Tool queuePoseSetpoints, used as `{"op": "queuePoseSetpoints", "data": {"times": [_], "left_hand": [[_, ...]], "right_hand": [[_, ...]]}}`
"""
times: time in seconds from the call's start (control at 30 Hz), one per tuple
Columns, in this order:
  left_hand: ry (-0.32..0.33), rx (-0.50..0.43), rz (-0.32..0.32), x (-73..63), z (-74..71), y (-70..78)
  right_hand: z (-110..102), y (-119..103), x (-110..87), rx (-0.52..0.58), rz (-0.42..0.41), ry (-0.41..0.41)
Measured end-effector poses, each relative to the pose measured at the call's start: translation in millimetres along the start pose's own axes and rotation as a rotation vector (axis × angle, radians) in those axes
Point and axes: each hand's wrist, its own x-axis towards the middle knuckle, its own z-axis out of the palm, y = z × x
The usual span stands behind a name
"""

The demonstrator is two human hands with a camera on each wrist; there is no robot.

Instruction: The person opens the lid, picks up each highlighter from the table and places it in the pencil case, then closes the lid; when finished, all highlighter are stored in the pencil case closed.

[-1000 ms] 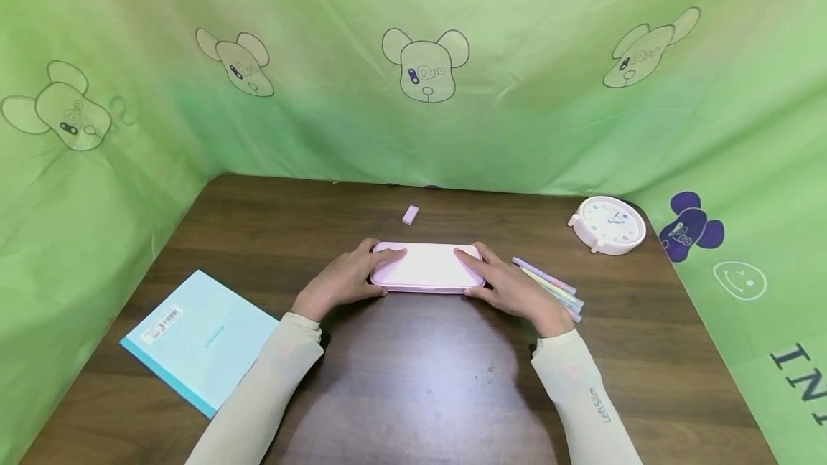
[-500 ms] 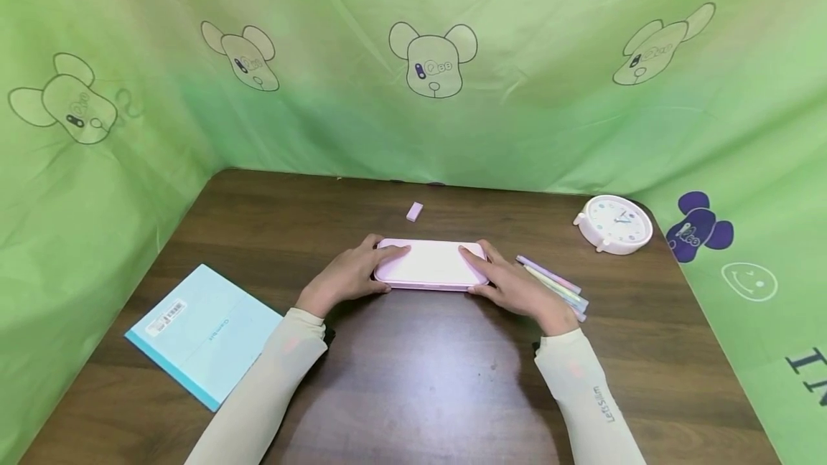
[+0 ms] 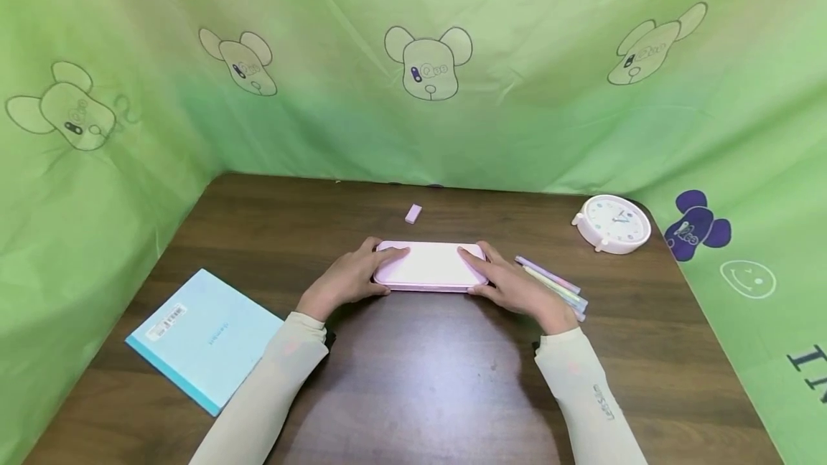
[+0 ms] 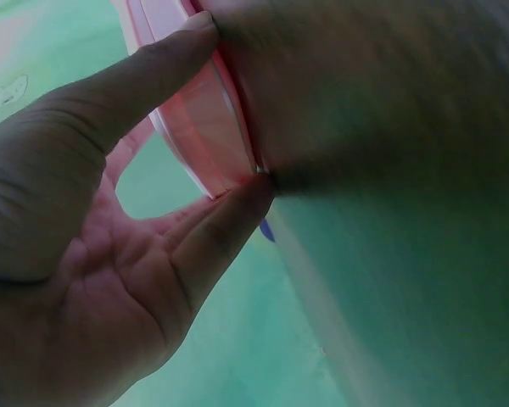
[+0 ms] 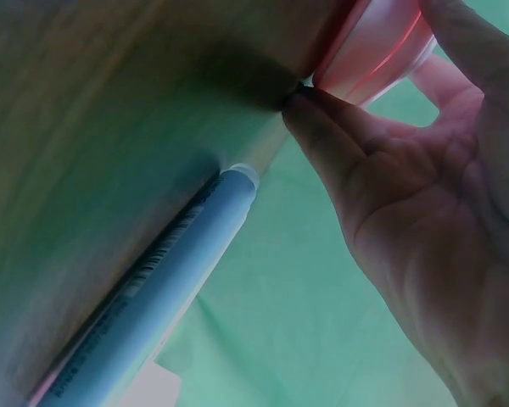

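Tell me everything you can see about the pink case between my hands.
The case is long, shallow and rounded at the corners, pale pink around the sides with a bright, whitish top. It looks like smooth plastic, and a seam runs along its side; it appears closed. It seems to lie flat on the table, roughly midway across, set lengthwise from left to right. The left hand grips its left end, the right hand its right.

The case (image 3: 431, 265) I hold looks smooth, glossy plastic; my bench (image 3: 426, 364), wood-grained and shiny; my sleeves (image 3: 266, 387), matt cloth.
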Motion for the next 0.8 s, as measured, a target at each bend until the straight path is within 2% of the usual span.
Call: {"op": "queuePoseSetpoints", "data": {"times": [0.13, 0.2, 0.33, 0.43, 0.57, 0.67, 0.8], "left_hand": [[-0.003, -0.006, 0.006, -0.7, 1.6, 0.7], [0.000, -0.004, 0.006, -1.2, 1.5, 0.8], [0.008, 0.000, 0.001, -2.6, 0.6, 0.4], [0.008, -0.007, -0.002, -2.7, 0.0, 1.1], [0.014, -0.016, 0.004, -2.0, -0.7, 2.3], [0.013, -0.023, 0.008, -1.9, -1.1, 2.7], [0.006, -0.046, -0.009, -3.6, -1.7, 1.7]], "right_hand": [[-4, -8, 0.5, 0.025, 0.063, -0.042], [-4, -8, 1.2, 0.038, 0.067, -0.051], [2, 10, 1.3, 0.074, 0.017, -0.028], [13, 34, 0.9, 0.054, -0.031, -0.009], [6, 24, 1.5, 0.068, -0.013, -0.013], [-9, -1, 1.6, 0.110, 0.052, -0.045], [-14, -11, 2.9, 0.121, 0.122, -0.086]]}}
